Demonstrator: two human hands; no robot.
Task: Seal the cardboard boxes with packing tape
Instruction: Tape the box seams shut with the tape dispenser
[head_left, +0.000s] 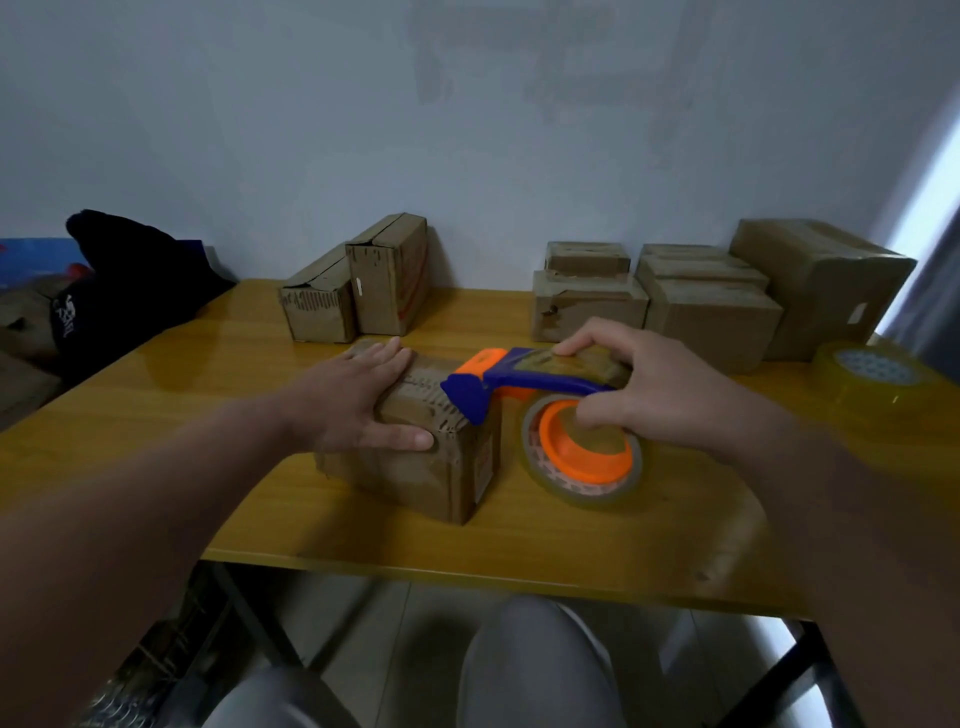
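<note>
A small cardboard box (415, 467) lies near the front middle of the yellow wooden table (156, 415). My left hand (358, 400) rests flat on its top, fingers straight and thumb along the near edge. My right hand (649, 384) grips a blue and orange tape dispenser (514, 379) with a clear tape roll (582, 452) on its orange hub. The dispenser's blue front end sits at the box's right top edge.
Two open-topped boxes (358, 291) stand at the back middle. Several closed boxes (701, 301) are stacked at the back right, the largest (821, 286) furthest right. A spare tape roll (867, 379) lies at the right edge. A dark bag (124, 291) sits on the left.
</note>
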